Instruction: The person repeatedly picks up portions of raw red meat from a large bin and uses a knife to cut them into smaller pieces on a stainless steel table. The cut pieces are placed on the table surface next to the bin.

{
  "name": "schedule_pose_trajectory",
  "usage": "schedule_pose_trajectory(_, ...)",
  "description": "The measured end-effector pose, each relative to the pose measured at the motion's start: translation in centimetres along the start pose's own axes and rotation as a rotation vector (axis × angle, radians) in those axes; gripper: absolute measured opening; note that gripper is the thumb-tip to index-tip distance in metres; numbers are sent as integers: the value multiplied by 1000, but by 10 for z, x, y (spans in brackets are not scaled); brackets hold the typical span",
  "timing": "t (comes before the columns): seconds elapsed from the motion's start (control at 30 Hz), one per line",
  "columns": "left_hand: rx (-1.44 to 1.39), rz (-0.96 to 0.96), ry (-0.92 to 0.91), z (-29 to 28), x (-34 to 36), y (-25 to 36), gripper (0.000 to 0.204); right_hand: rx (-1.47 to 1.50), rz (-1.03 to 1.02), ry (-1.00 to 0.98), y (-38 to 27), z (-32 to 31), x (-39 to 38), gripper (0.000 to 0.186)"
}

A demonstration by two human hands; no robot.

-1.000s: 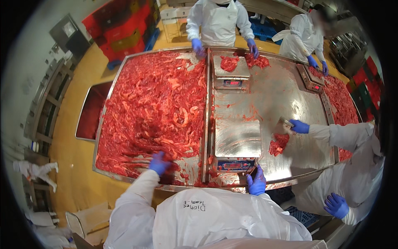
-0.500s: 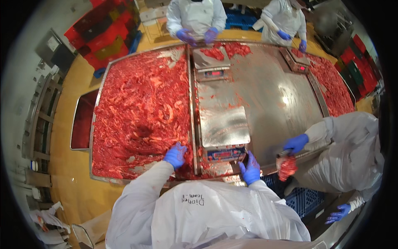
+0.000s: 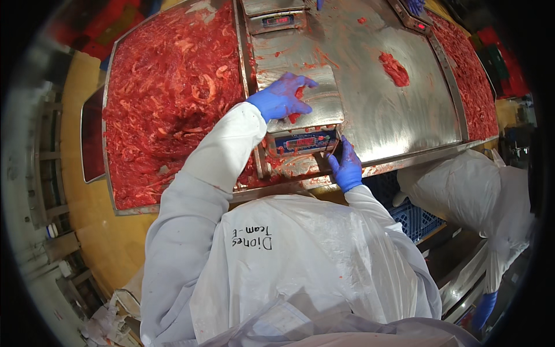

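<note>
My left hand [image 3: 280, 98] is over the steel pan of the near weighing scale [image 3: 326, 95], fingers spread. Small bits of red meat [image 3: 299, 92] show between its thumb and fingers; whether they rest on the pan or touch the palm is unclear. At the scale's front right corner is my right hand [image 3: 348, 168], thumb and forefinger apart beside the housing and nothing visible between them. The lit display [image 3: 302, 143] faces me. Left of the scale, past a steel divider [image 3: 245, 58], raw meat strips [image 3: 173, 87] fill a wide bin.
One meat piece [image 3: 395, 69] lies on the steel table [image 3: 370, 115]. A second scale [image 3: 277, 22] stands farther back, a third at the far right near more meat [image 3: 462, 81]. On the right is a co-worker's gloved hand [image 3: 484, 311]; blue crates [image 3: 413, 220] sit below the table edge.
My left hand has moved from the meat bin rightward onto the scale pan. My right hand stays by the scale. The co-worker's meat-holding hand has left; a meat piece now lies on the table.
</note>
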State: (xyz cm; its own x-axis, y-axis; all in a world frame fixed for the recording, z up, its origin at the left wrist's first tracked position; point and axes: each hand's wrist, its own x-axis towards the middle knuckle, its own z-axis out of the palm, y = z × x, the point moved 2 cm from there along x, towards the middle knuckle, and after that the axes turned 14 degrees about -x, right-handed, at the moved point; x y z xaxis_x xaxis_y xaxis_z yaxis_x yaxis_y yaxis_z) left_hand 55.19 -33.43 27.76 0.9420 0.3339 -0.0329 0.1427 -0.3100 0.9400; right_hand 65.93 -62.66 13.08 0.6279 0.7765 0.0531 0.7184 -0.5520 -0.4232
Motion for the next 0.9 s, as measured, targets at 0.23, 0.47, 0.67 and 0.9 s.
schedule_pose_trajectory(0.23, 302, -462, 76, -36, -140, -162, 58, 9, -84, 110, 5, 6, -3, 76)
schedule_pose_trajectory(0.47, -52, -297, 86, -37, -116, -80, 17, 14, -44, 49, 8, 7, -9, 80)
schedule_pose_trajectory(0.67, -136, -150, 75, -22, -30, 31, 23, 34, -41, 25, 4, 1, -5, 77)
schedule_pose_trajectory(0.9, 71, -14, 330, -63, -66, -73, 59, 519, 136, 71, 27, 21, -13, 57)
